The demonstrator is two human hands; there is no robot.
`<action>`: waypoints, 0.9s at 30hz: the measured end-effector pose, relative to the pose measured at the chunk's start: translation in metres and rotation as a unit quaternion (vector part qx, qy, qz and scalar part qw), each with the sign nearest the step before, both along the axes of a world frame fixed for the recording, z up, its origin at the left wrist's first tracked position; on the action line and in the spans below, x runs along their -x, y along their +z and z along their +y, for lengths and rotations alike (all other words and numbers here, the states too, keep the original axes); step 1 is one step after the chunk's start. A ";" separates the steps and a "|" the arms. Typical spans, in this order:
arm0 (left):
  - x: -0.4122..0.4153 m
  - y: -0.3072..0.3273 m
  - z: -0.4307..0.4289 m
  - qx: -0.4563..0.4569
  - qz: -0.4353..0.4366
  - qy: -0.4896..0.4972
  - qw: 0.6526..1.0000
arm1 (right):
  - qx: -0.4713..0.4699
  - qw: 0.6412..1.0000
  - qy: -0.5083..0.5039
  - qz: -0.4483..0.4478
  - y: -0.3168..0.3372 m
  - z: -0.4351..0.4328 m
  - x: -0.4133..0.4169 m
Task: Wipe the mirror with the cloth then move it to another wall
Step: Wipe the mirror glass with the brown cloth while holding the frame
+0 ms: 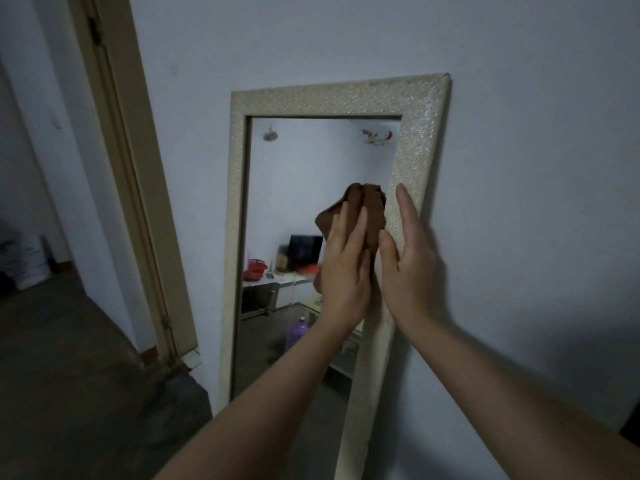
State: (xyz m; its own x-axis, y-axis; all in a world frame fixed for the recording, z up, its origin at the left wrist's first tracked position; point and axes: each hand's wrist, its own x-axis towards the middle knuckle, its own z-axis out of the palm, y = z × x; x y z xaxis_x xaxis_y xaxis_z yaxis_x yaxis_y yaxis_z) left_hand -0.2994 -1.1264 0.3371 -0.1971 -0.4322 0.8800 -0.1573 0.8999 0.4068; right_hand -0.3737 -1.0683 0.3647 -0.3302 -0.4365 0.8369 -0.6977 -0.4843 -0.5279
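You have no readable text, number or brand in front of you. The stacked white sacks on the floor through the doorway at your far left carry faint dark print, too blurred to make out. In the glass of the cream, patterned-frame wall mirror, a red and white wall decoration shows no legible characters. The reflected purple plastic bottle shows no label you could read.

A cream door frame stands left of the pale wall (blurred white bags beyond it), above a grey floor.
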 end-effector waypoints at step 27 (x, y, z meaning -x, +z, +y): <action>-0.029 -0.051 -0.020 -0.138 0.000 0.055 0.989 | -0.036 0.999 0.012 0.003 -0.004 0.012 -0.005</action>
